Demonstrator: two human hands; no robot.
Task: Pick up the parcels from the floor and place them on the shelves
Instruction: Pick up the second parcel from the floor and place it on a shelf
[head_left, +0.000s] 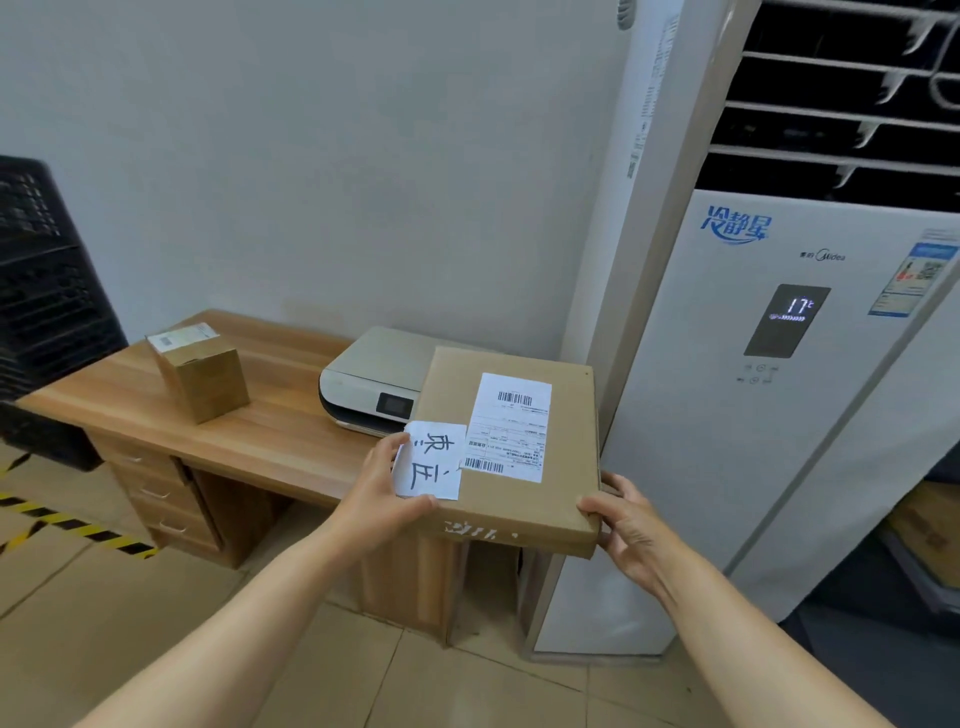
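A flat brown cardboard parcel (566, 447) with a white shipping label and a handwritten white slip is held level in front of me, over the right end of the desk. My left hand (384, 493) grips its near left corner, thumb on the slip. My right hand (631, 525) grips its near right corner, thumb on top and fingers underneath. A small upright cardboard parcel (200, 371) with a label on top stands on the wooden desk (244, 436) at the left.
A grey-white printer (369, 387) sits on the desk behind the held parcel. A tall white air conditioner (779, 405) stands at the right. Black plastic crates (47, 312) are stacked at the left. Yellow-black floor tape (78, 530) runs beside the desk drawers.
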